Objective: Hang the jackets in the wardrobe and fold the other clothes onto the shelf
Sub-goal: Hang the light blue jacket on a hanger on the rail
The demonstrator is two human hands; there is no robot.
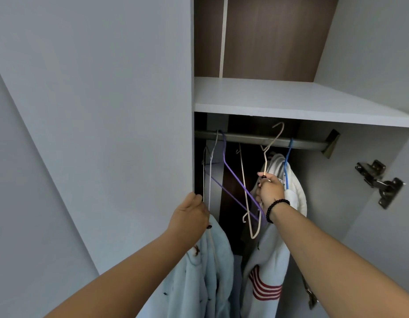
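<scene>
Both hands up inside the open wardrobe, each grasping a hanger.

Right hand [270, 190] pinching the neck of a cream wire hanger [271, 143], hook lifted just in front of and above the rail [263, 140], not caught on it. White jacket with red stripes [265, 269] hanging down from under that hand and wrist; black bead bracelet [276, 208] on the wrist. Just right of the right hand, a white garment [295, 191] on a blue hanger [287, 161] hooked over the rail. Left hand [191, 216] curled round the lower wire of a white hanger [209, 171], pale blue jacket [205, 278] draped below it. Between the hands, a purple hanger [231, 173] and another cream hanger [245, 187], bare. Above both hands, the white shelf [290, 99]. Far right of the right hand, a metal door hinge [380, 180].
</scene>
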